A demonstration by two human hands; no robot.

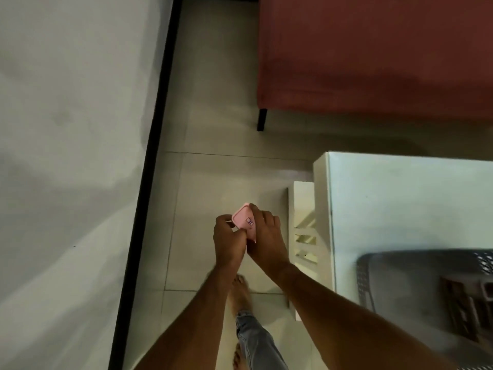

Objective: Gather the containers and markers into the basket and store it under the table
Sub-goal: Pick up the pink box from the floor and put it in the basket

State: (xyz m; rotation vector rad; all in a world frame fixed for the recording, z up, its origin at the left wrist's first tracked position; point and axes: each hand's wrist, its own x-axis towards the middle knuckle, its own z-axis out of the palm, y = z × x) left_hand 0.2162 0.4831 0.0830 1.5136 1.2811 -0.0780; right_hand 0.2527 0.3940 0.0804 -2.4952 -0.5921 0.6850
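Both sets of fingers closed on the pink container. My left hand pinches its near-left edge, my right hand wraps the right side, fingers curled over the far edge. Container is tilted, flat face with a small dark label toward me, held in the air over the tiled floor, above my bare foot. Forearms cross in from the bottom of view. The white desk is just to the right, not touching my hands. The grey perforated basket sits on the desk at its near right, partly cut off by the frame edge; something dark and blurred is inside, can't tell what. Red sofa well beyond. White bed with a black edge along the left.
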